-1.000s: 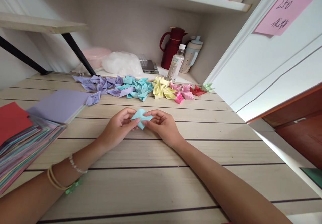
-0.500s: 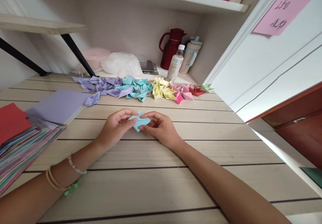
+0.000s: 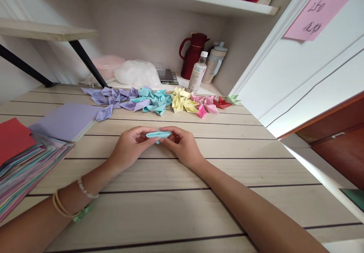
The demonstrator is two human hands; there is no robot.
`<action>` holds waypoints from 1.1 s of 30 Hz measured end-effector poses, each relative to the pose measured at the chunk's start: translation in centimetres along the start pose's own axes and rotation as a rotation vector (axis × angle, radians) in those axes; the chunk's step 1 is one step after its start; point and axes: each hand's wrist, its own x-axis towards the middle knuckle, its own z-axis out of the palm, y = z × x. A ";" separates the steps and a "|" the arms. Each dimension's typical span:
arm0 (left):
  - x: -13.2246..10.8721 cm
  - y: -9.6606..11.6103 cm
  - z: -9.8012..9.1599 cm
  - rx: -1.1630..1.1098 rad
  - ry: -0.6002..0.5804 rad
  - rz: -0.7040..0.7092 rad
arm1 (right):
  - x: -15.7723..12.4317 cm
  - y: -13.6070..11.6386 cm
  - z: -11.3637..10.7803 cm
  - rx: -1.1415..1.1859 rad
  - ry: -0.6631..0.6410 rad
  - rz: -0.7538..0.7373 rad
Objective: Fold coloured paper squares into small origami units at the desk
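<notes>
The left hand [image 3: 127, 145] and the right hand [image 3: 184, 146] are pinching opposite ends of a folded blue paper [image 3: 158, 135] between nearly closed thumbs and fingers, neither hand lying nearer. The paper is spanning the gap between them, its long axis running left to right, roughly parallel to the back edge of the table [image 3: 176, 207], near which coloured folded pieces [image 3: 157, 102] are resting.

This seems to be a living room or a dormitory room; I cannot tell which of the two. The desk [image 3: 182, 211] with wooden planks meets a wall niche [image 3: 159, 37] under a white shelf [image 3: 222, 2]. In the niche stand a red jug [image 3: 195, 56], a plastic bottle [image 3: 198, 73] and a tumbler [image 3: 212, 67], all everyday household things. A handwritten pink note [image 3: 321, 12] hangs at the right.
</notes>
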 end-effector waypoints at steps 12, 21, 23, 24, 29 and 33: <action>0.0 0.3 -0.3 0.120 -0.063 -0.007 | -0.1 -0.3 -0.1 -0.037 0.007 0.043; 0.0 0.2 -0.4 0.107 -0.060 -0.027 | 0.0 -0.2 0.0 0.000 -0.039 0.084; 0.1 0.3 -0.4 0.098 -0.066 -0.027 | -0.1 -0.1 0.0 -0.042 -0.056 0.072; 0.1 0.3 -0.4 0.094 -0.069 -0.028 | -0.1 -0.1 0.0 -0.064 -0.067 0.066; 0.1 0.5 -0.3 0.074 -0.084 -0.023 | -0.2 -0.2 0.0 -0.122 -0.070 0.045; 0.1 0.4 -0.3 0.069 -0.106 -0.005 | -0.2 -0.5 -0.1 -0.143 -0.079 0.045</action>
